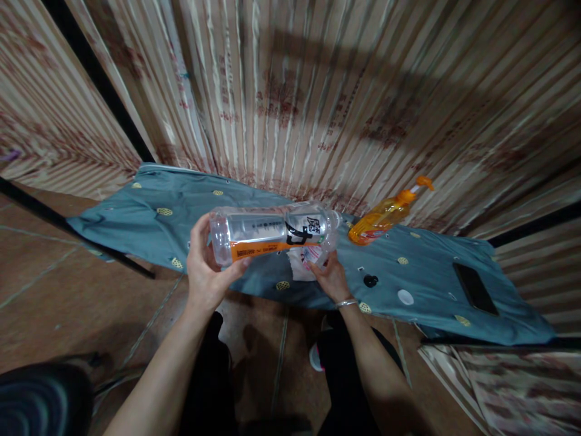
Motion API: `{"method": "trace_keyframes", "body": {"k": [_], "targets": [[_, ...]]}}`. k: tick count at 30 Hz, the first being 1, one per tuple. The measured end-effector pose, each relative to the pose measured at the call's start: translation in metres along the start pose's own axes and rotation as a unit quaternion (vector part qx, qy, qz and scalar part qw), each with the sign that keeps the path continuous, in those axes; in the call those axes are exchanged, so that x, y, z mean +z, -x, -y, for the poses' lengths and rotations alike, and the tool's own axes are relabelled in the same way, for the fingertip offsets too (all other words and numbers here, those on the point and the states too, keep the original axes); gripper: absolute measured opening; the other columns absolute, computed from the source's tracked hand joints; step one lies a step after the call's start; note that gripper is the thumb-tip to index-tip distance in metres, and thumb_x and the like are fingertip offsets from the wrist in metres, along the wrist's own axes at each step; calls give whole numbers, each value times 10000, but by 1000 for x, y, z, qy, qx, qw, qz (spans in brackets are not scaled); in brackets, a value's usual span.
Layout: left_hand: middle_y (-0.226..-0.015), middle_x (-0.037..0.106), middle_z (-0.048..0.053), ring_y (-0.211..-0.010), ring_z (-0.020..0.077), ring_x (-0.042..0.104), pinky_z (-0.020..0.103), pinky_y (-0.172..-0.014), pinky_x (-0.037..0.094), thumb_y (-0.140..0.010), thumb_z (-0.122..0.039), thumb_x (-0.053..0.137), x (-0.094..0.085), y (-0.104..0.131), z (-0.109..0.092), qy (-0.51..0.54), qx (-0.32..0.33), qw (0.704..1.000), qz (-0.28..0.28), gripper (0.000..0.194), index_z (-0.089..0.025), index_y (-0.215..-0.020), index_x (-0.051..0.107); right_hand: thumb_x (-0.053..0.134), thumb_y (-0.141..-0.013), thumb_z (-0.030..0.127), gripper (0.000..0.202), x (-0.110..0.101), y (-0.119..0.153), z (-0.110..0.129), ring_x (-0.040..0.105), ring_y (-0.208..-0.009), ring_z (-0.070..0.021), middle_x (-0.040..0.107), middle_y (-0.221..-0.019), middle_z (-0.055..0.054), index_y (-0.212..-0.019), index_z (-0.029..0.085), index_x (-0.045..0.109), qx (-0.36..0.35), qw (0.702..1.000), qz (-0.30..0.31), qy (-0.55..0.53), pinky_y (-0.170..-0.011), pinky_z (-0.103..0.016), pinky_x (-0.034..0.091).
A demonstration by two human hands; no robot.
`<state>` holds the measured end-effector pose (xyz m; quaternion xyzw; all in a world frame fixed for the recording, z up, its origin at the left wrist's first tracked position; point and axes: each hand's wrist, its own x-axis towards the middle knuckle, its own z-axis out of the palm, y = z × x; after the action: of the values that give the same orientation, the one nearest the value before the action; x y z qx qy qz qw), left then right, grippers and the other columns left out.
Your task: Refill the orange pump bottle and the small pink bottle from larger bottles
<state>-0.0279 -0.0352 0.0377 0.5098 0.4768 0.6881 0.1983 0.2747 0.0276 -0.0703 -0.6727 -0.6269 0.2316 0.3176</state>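
Observation:
A large clear plastic bottle [267, 233] with a silver and orange label lies sideways in the air above the cloth-covered table. My left hand [206, 266] is wrapped round its base end. Near the neck end, my right hand [331, 275] has its fingers closed on a small clear plastic item with a pink-and-white label [311, 254], just below the bottle. What exactly that item is cannot be made out. Beside it a white paper piece [299, 266] shows over the cloth.
The narrow table has a teal cloth [254, 278]. An orange pump bottle [381, 219], a small black object [370, 280], a white round disc [405, 297] and a black phone [475, 289] are to the right. Patterned curtains [318, 109] hang behind; a dark stool [43, 399] stands lower left.

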Motion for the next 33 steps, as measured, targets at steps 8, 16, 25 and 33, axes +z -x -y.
{"method": "trace_keyframes", "body": {"k": [8, 16, 25, 33], "targets": [[-1472, 749, 165, -1418, 415, 734, 531, -1180, 667, -616, -619, 1070, -1, 0, 0, -1, -3, 1000, 2, 989, -235, -1433, 667, 818, -866, 469, 550, 2, 0, -3, 851, -1073, -435, 849, -1153, -193, -1304, 208, 612, -2, 1000, -9, -9, -960, -578, 704], [-1464, 757, 161, -1404, 413, 746, 531, -1164, 676, -622, -623, 1067, -2, 0, 0, -2, -2, 1000, 7, 995, -235, -1446, 666, 790, -870, 519, 572, 5, -2, -9, 848, -1074, -426, 851, -1164, -191, -1320, 220, 603, -20, 1000, -17, -13, -951, -570, 700], [-1445, 762, 167, -1374, 409, 762, 532, -1141, 688, -614, -646, 1063, 0, 0, -1, -1, -4, 1000, 1, 1003, -232, -1434, 661, 795, -869, 504, 552, 4, 0, -8, 850, -1070, -411, 856, -1156, -177, -1310, 227, 614, -26, 999, -11, -30, -967, -565, 704], [-1443, 759, 167, -1374, 411, 757, 530, -1126, 695, -620, -641, 1062, 0, 0, -2, -1, 0, 1000, 3, 989, -236, -1430, 666, 805, -871, 508, 611, 3, -1, -9, 844, -1062, -422, 846, -1160, -190, -1365, 202, 613, -20, 1000, -7, -13, -957, -580, 703]]}}
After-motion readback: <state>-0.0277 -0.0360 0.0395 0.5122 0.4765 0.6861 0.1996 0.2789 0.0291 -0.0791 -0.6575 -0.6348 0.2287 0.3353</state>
